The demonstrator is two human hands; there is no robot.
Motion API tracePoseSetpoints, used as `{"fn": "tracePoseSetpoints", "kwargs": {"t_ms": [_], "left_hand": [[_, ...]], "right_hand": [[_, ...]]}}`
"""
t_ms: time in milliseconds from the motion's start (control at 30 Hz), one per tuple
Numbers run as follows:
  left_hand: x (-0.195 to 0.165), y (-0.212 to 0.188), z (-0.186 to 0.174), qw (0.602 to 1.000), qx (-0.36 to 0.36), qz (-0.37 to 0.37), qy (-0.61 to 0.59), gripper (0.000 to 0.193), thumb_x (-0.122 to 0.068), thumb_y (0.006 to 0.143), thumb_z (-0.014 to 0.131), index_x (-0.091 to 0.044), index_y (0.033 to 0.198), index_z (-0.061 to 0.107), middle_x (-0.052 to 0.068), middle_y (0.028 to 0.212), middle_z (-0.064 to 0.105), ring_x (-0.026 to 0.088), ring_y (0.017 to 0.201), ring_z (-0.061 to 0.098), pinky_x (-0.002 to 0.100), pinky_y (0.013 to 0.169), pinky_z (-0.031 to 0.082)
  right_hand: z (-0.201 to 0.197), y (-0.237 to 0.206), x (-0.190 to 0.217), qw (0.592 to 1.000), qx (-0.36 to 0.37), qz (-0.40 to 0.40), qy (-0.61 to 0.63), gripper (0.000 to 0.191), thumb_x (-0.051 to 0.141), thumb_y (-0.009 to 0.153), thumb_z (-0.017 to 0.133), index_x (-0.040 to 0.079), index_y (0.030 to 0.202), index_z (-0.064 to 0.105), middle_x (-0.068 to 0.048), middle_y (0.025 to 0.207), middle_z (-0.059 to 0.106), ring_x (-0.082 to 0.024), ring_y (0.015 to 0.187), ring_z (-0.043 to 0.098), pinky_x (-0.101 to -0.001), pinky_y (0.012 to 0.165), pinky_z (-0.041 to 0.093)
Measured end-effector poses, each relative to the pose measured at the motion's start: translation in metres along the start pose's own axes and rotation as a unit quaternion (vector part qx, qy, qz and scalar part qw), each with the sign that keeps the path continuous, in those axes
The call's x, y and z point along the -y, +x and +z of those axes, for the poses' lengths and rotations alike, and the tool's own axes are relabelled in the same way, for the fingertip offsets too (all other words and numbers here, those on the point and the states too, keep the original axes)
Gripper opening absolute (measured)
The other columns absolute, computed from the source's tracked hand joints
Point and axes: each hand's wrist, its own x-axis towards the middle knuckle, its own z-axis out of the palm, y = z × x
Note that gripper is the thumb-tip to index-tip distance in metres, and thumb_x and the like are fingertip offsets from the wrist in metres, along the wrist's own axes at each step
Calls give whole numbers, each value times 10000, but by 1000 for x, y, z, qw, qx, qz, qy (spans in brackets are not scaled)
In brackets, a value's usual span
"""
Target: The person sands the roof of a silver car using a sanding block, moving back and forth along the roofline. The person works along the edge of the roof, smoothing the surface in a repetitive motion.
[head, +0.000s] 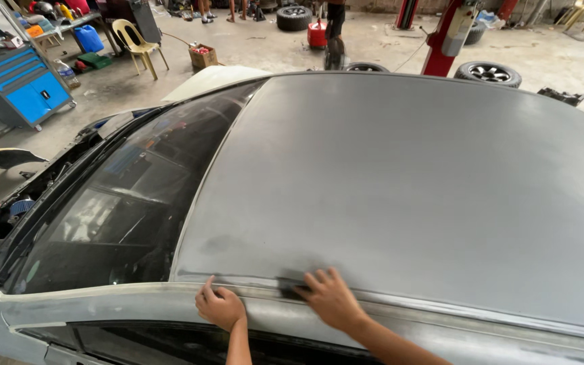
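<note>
A car's dull grey sanded roof [414,189] fills most of the view. My right hand [331,297] lies flat on the roof's near edge, pressing a small dark sanding pad [290,286] under its fingers. My left hand [219,305] rests beside it on the pale roof rail [116,294], fingers curled, one finger pointing up, holding nothing that I can see. The dark windscreen [123,203] slopes away to the left.
A blue tool cabinet [25,84] stands at the far left, a yellow plastic chair [136,44] behind the car, loose tyres [488,72] and a red lift post [444,37] at the back. People's legs stand far off. The engine bay [8,216] lies open.
</note>
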Motion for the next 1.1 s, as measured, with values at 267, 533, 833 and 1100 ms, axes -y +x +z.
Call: {"fn": "tracePoseSetpoints", "kwargs": {"t_ms": [267, 533, 833, 1100], "left_hand": [[-3, -1, -4, 999, -7, 3, -32, 322, -65, 999, 490, -162, 1194, 727, 83, 1223, 627, 284, 1159, 571, 540, 1022, 415], [-14, -2, -12, 996, -42, 46, -64, 293, -54, 977, 522, -143, 1159, 734, 106, 1203, 634, 330, 1137, 579, 549, 979, 437], [-15, -11, -13, 986, -66, 95, -118, 304, 24, 931, 527, -73, 1122, 742, 158, 1099, 638, 367, 1051, 589, 531, 913, 476], [-12, -5, -13, 987, -59, 83, -120, 333, 36, 912, 498, -71, 1119, 736, 162, 1096, 637, 365, 1017, 587, 519, 857, 461]], "right_hand": [[6, -77, -51, 992, 105, 66, 13, 537, 291, 1051, 472, 329, 1582, 400, -177, 1466, 466, -349, 1301, 475, -615, 1126, 332], [27, -49, -41, 998, -49, 26, 9, 512, 246, 976, 547, 268, 1487, 519, -123, 1224, 564, -317, 1124, 539, -548, 1038, 397], [32, -61, -44, 998, -49, 25, -19, 484, 353, 985, 548, 282, 1463, 555, -114, 1354, 542, -292, 1197, 536, -545, 1085, 392], [17, -90, -58, 999, -35, 14, -22, 534, 334, 945, 535, 229, 1468, 517, -80, 1333, 530, -262, 1137, 544, -500, 1051, 416]]}}
